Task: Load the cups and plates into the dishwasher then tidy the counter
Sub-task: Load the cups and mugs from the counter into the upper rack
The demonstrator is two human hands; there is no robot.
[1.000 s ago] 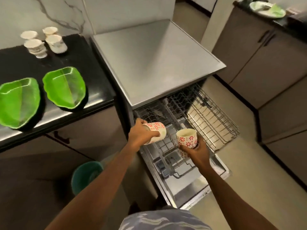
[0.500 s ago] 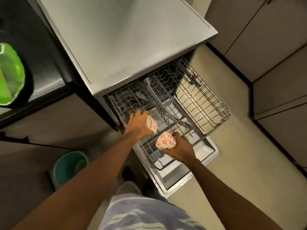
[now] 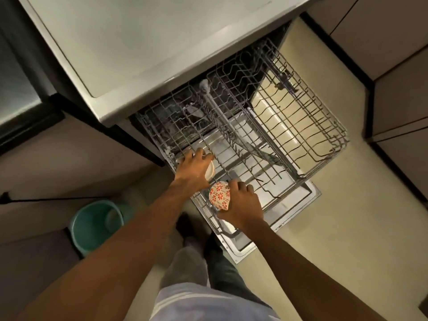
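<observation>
The dishwasher (image 3: 150, 49) stands open with its wire rack (image 3: 273, 140) pulled out over the lowered door. My left hand (image 3: 193, 172) grips a cream cup (image 3: 210, 171) at the rack's near-left corner; only the cup's rim shows past my fingers. My right hand (image 3: 242, 206) holds a second cup with red flowers (image 3: 220, 195), turned mouth-down over the rack's front edge. The two cups sit close together. The plates and the other cups are out of view.
A teal bucket (image 3: 97, 225) stands on the floor to the left of my legs. The black counter edge (image 3: 20, 107) lies at the far left. Cabinet fronts (image 3: 398, 66) line the right side, across a strip of beige floor.
The view has tilted further down, and the green plates have left it. Both hands have lowered the cups into the front-left of the rack, and the right cup is now turned mouth-down.
</observation>
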